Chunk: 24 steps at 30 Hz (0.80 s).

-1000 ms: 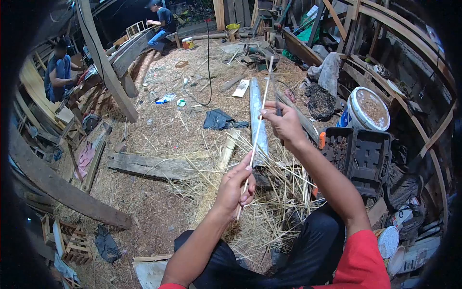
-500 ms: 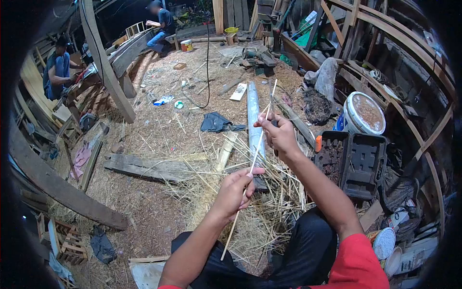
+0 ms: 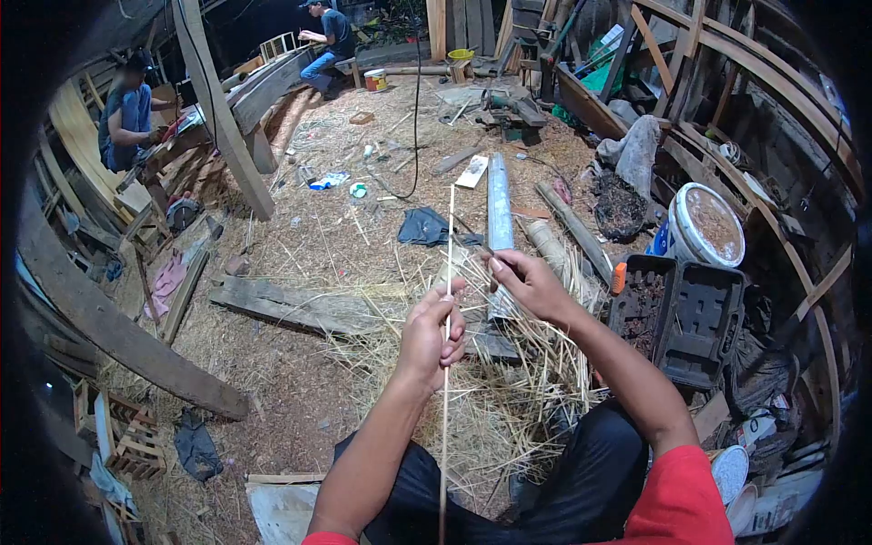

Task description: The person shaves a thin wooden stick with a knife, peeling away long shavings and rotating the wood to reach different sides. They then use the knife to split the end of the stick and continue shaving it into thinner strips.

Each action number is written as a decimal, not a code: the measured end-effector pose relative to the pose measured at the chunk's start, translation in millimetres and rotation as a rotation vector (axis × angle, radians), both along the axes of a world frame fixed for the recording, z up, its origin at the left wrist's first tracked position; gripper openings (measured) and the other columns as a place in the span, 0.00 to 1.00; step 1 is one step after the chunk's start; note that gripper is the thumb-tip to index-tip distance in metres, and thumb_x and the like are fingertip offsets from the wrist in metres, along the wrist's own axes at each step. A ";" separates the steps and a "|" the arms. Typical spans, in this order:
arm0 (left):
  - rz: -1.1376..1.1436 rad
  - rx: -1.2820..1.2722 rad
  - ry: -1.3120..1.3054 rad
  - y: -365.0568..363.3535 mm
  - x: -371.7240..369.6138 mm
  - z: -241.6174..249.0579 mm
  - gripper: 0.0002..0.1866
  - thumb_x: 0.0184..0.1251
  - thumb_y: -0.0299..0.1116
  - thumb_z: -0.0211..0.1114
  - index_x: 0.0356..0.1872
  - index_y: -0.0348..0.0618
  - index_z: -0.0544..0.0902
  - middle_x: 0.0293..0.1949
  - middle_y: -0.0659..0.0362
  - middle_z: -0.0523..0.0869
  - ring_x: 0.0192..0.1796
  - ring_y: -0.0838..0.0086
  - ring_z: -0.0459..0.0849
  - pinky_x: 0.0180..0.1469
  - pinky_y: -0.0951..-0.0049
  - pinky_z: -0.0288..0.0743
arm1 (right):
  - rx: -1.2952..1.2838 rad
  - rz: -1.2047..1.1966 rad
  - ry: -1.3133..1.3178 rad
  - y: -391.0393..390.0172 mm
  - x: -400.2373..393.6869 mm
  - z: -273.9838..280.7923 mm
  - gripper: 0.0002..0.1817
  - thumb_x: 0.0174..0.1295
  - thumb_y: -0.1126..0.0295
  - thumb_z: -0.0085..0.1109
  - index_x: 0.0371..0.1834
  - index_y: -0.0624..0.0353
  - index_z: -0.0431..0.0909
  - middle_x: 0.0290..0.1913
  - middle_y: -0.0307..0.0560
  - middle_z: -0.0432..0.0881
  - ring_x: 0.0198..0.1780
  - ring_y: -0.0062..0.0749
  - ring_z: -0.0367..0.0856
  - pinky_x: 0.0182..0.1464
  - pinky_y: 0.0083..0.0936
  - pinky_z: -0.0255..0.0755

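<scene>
My left hand [image 3: 431, 336] is wrapped round a long thin pale stick [image 3: 446, 400], which stands nearly vertical in the view, from above the hand down past my lap. To its right, my right hand [image 3: 530, 286] is closed on a thin dark tool [image 3: 479, 245], probably a knife, whose tip points toward the stick's upper part. Beneath and beyond both hands lies a loose heap of straw-like strips [image 3: 490, 400] on the ground between my knees.
A grey plank [image 3: 300, 309] lies left of the heap. At right are an open black case [image 3: 699, 318] and a white bucket [image 3: 708, 225]. A slanting post [image 3: 222, 118] rises at left. Two people sit farther back, one far left [image 3: 127, 118], one beyond [image 3: 331, 45].
My right hand has come down and nearer, away from the stick's upper end. The stick has swung from slanting to nearly upright. The view has shifted slightly.
</scene>
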<state>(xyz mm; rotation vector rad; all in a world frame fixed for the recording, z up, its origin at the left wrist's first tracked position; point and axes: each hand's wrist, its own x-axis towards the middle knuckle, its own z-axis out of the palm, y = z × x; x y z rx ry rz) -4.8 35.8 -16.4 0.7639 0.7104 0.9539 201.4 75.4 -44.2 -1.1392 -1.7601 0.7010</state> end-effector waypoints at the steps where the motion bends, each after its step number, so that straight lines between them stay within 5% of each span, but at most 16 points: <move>1: 0.019 0.003 -0.004 2.1 -1.8 1.8 0.23 0.77 0.29 0.41 0.71 0.40 0.63 0.18 0.66 0.68 0.11 0.86 0.58 0.11 0.86 0.53 | 0.033 -0.015 -0.104 -0.8 4.6 0.4 0.18 0.74 0.60 0.50 0.52 0.64 0.78 0.28 0.49 0.84 0.31 0.31 0.84 0.39 0.31 0.75; 4: 0.034 -0.007 -0.075 12.2 -8.4 -3.3 0.26 0.77 0.28 0.40 0.74 0.45 0.58 0.18 0.66 0.68 0.11 0.86 0.58 0.11 0.86 0.54 | -0.001 0.026 -0.225 -0.5 6.3 -1.8 0.18 0.74 0.60 0.50 0.56 0.62 0.78 0.26 0.49 0.83 0.29 0.31 0.83 0.37 0.32 0.76; 8: 0.074 -0.019 -0.078 16.2 -8.6 -3.5 0.29 0.77 0.29 0.39 0.77 0.50 0.53 0.19 0.66 0.67 0.12 0.87 0.58 0.11 0.85 0.54 | 0.159 0.019 -0.245 1.6 5.4 -15.9 0.17 0.73 0.60 0.49 0.55 0.58 0.80 0.26 0.54 0.82 0.30 0.49 0.83 0.38 0.40 0.75; 11: 0.101 -0.031 -0.103 19.0 -10.1 -3.2 0.28 0.77 0.29 0.39 0.78 0.51 0.53 0.20 0.67 0.66 0.12 0.87 0.57 0.11 0.86 0.53 | -0.039 -0.090 -0.343 3.7 6.1 -17.1 0.17 0.73 0.58 0.49 0.50 0.59 0.81 0.29 0.56 0.83 0.33 0.55 0.82 0.39 0.42 0.74; 20: 0.101 -0.134 -0.254 18.9 -7.1 -9.8 0.20 0.81 0.32 0.41 0.69 0.46 0.66 0.20 0.69 0.64 0.13 0.88 0.57 0.11 0.87 0.52 | 0.175 -0.013 -0.252 -4.4 -14.3 -20.9 0.18 0.72 0.57 0.50 0.47 0.60 0.80 0.33 0.58 0.83 0.36 0.55 0.83 0.39 0.42 0.74; 24: -0.071 -0.117 -0.193 8.7 -1.9 -8.4 0.22 0.80 0.32 0.41 0.72 0.49 0.63 0.19 0.69 0.61 0.14 0.87 0.56 0.11 0.86 0.51 | -0.037 -0.169 -0.177 4.5 -8.3 -19.4 0.18 0.72 0.56 0.49 0.47 0.60 0.80 0.33 0.58 0.84 0.35 0.55 0.83 0.39 0.43 0.74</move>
